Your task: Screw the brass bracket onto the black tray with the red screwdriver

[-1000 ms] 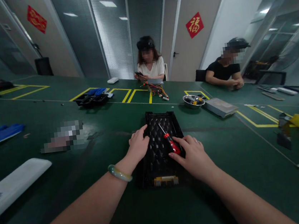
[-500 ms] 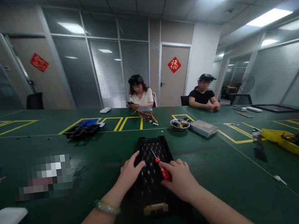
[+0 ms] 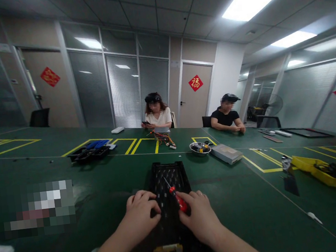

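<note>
A black case (image 3: 164, 231) with rows of small shiny pieces inside lies lengthwise before me on the green table. My right hand (image 3: 200, 215) is closed around the red handle of a screwdriver (image 3: 172, 192), whose thin shaft slants over the case toward its far left. Beside the case's left edge is my left hand (image 3: 144, 213), fingers bent and thumb apart, with nothing visible in it. Whether its fingertips touch the case I cannot tell. A yellowish strip (image 3: 167, 250) shows at the near end.
Ahead stand a metal bowl (image 3: 192, 150) of small parts, a grey box (image 3: 227, 154) and bundled wires (image 3: 166, 139). To the left is a black tray (image 3: 80, 155) with blue items; to the right, a yellow tray (image 3: 307, 163) of cables. Two people sit across the table.
My left hand has drawn back and left, its fingers now more bent. The right hand still holds the screwdriver, slightly lower and further left in view. The camera has tilted up somewhat.
</note>
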A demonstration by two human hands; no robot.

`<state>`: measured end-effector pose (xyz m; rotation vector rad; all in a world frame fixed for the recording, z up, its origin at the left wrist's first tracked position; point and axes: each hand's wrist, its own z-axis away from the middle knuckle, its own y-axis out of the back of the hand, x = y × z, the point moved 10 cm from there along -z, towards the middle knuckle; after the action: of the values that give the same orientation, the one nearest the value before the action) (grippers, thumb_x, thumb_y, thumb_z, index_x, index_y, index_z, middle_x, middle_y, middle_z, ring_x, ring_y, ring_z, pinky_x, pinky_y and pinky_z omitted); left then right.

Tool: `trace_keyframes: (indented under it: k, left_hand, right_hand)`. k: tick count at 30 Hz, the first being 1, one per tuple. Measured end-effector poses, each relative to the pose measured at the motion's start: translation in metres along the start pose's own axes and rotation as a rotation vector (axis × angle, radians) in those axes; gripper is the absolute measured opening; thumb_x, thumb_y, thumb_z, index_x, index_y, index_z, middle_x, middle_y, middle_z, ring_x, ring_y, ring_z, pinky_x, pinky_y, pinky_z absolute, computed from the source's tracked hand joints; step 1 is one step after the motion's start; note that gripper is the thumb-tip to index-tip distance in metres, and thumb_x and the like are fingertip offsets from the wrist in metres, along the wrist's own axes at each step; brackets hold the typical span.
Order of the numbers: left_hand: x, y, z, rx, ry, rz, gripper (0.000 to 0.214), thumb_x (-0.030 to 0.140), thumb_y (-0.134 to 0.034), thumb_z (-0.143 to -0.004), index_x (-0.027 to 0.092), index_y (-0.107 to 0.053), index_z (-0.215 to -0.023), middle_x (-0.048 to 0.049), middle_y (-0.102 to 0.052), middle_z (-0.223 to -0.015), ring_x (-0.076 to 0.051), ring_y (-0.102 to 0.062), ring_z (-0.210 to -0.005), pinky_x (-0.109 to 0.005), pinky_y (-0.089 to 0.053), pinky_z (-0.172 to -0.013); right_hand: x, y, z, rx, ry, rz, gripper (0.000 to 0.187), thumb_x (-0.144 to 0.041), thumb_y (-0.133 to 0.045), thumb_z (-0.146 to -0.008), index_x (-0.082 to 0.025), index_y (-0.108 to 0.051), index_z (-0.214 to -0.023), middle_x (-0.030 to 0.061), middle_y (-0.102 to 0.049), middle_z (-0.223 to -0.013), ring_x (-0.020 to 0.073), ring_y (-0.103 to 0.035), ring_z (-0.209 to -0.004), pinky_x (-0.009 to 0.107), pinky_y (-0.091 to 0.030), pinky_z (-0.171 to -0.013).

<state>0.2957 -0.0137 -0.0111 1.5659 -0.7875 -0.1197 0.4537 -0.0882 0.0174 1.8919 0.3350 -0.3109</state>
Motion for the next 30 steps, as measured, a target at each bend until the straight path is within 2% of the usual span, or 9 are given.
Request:
trace_keyframes:
  k: [8, 12, 15, 19, 23, 27, 30]
  left_hand:
    - [-0.001, -0.004, -0.002, -0.022, 0.006, 0.041, 0.008, 0.03, -0.064, -0.073, 0.032, -0.071, -0.073, 0.0025, -0.063, -0.124, -0.03, -0.041, -0.128, -0.052, -0.023, -0.103]
    - [0.002, -0.002, -0.001, 0.002, -0.041, 0.096, 0.008, 0.027, -0.061, -0.078, 0.029, -0.069, -0.078, 0.0012, -0.066, -0.12, -0.029, -0.044, -0.124, -0.052, -0.023, -0.102]
    - [0.008, 0.002, -0.001, 0.038, -0.11, 0.133, 0.009, 0.025, -0.056, -0.084, 0.024, -0.064, -0.083, -0.0002, -0.069, -0.108, -0.024, -0.054, -0.111, -0.048, -0.026, -0.101]
    - [0.018, 0.007, 0.001, 0.025, -0.199, 0.197, 0.014, 0.029, -0.049, -0.092, 0.024, -0.062, -0.089, 0.0005, -0.068, -0.094, -0.021, -0.055, -0.096, -0.041, -0.032, -0.095]
    - [0.026, 0.012, 0.005, 0.019, -0.235, 0.219, 0.013, 0.028, -0.049, -0.092, 0.024, -0.061, -0.091, 0.0004, -0.065, -0.094, -0.022, -0.051, -0.098, -0.037, -0.035, -0.092]
    - [0.029, 0.011, 0.005, 0.013, -0.256, 0.221, 0.009, 0.027, -0.053, -0.09, 0.023, -0.061, -0.091, 0.0007, -0.065, -0.092, -0.021, -0.051, -0.096, -0.037, -0.034, -0.092]
    - [0.028, 0.009, 0.004, 0.005, -0.262, 0.236, 0.011, 0.029, -0.053, -0.091, 0.024, -0.062, -0.092, 0.0005, -0.066, -0.093, -0.021, -0.051, -0.096, -0.036, -0.035, -0.091]
  right_hand:
    - [0.006, 0.016, -0.001, 0.13, -0.046, -0.218, 0.038, -0.026, -0.056, -0.089, -0.029, -0.064, -0.125, 0.0046, -0.067, -0.106, 0.0254, -0.058, -0.101, 0.038, -0.04, -0.095]
    - [0.036, 0.017, -0.009, 0.239, -0.138, -0.495, 0.034, -0.037, -0.048, -0.094, -0.024, -0.067, -0.119, 0.0062, -0.068, -0.115, 0.0259, -0.059, -0.108, 0.038, -0.041, -0.098]
    - [0.063, 0.02, -0.012, 0.352, -0.236, -0.725, 0.039, -0.047, -0.047, -0.093, -0.021, -0.069, -0.112, 0.0072, -0.069, -0.113, 0.0264, -0.06, -0.108, 0.037, -0.042, -0.097]
    - [0.073, 0.038, -0.008, 0.497, -0.27, -0.854, 0.045, -0.055, -0.047, -0.091, -0.018, -0.071, -0.102, 0.0081, -0.071, -0.103, 0.027, -0.061, -0.103, 0.037, -0.043, -0.094]
    - [0.063, 0.061, 0.003, 0.586, -0.192, -0.813, 0.041, -0.053, -0.047, -0.093, -0.019, -0.07, -0.098, 0.0061, -0.069, -0.097, 0.0246, -0.059, -0.096, 0.035, -0.042, -0.087]
    - [0.039, 0.08, 0.014, 0.629, 0.027, -0.673, 0.028, -0.043, -0.048, -0.097, -0.023, -0.067, -0.098, 0.0025, -0.063, -0.093, 0.0207, -0.055, -0.089, 0.034, -0.038, -0.081]
    - [0.019, 0.087, 0.021, 0.616, 0.168, -0.567, 0.022, -0.039, -0.049, -0.097, -0.025, -0.066, -0.099, 0.0004, -0.059, -0.086, 0.0198, -0.051, -0.084, 0.034, -0.036, -0.078]
